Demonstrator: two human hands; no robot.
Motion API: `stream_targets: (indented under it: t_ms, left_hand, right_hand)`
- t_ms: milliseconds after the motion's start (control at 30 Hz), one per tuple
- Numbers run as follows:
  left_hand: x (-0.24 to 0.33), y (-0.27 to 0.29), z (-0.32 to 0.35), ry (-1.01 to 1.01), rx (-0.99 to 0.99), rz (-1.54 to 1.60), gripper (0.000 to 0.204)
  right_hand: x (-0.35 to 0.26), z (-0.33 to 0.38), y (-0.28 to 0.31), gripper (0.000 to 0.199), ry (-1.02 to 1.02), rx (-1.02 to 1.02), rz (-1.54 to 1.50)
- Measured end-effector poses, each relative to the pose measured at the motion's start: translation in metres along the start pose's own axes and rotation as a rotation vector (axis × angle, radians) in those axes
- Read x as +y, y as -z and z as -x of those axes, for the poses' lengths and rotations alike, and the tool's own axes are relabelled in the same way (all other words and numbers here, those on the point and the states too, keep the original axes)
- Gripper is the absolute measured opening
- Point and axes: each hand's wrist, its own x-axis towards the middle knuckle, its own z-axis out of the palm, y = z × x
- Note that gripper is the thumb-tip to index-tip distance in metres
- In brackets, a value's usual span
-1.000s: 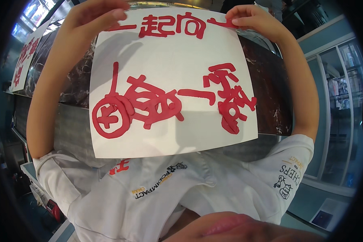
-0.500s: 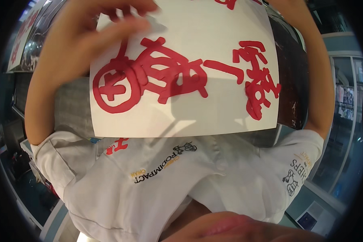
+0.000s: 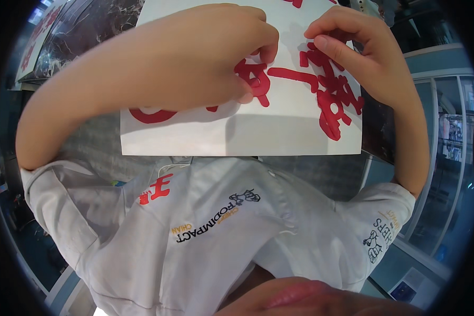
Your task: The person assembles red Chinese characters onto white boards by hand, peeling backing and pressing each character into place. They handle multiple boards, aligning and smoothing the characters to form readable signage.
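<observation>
A large white sheet (image 3: 295,138) lies before me with red character-shaped pieces on it. My left hand (image 3: 231,58) reaches across from the left, thumb and forefinger apart around a red middle character (image 3: 259,84). It covers much of that shape, and I see nothing gripped. Below the forearm shows the lower curve of a red ring (image 3: 152,116). My right hand (image 3: 358,50) is loosely curved at the upper end of a red character (image 3: 332,87) on the right, with a gap between thumb and forefinger. A red angled strip (image 3: 295,76) lies between the two hands.
A dark, marbled glossy surface (image 3: 95,31) extends at the far left, where another white sheet with red shapes (image 3: 34,45) stands. Grey flooring (image 3: 95,137) shows below my left forearm. On the right are glass-fronted cabinet doors (image 3: 447,131).
My left hand has swept right and nearer, now over the middle character. My right hand has come down from the far right edge to the right-hand character. The sheet appears slightly higher in view.
</observation>
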Motion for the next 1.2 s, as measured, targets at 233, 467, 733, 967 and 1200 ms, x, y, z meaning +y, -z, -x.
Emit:
stream_targets:
  t_ms: [233,467,733,967,1200]
  left_hand:
    - [0.018,0.016,-0.038,0.328,-0.283,0.111,0.024]
    - [0.019,0.045,-0.063,0.497,-0.185,0.468,0.011]
    - [-0.016,0.044,-0.078,0.303,-0.046,0.842,0.018]
    - [-0.018,0.04,-0.087,0.355,0.032,0.878,0.026]
    - [-0.025,0.042,-0.092,0.298,0.247,0.833,0.02]
  right_hand:
    - [0.002,0.012,-0.009,0.021,-0.003,0.052,-0.119]
    - [0.005,0.004,-0.004,0.023,-0.154,0.117,-0.423]
    - [0.025,-0.008,0.017,0.032,-0.166,0.153,-0.494]
    - [0.025,-0.003,0.01,0.03,-0.176,0.273,-0.421]
    - [0.059,-0.004,0.023,0.028,-0.343,0.272,-0.72]
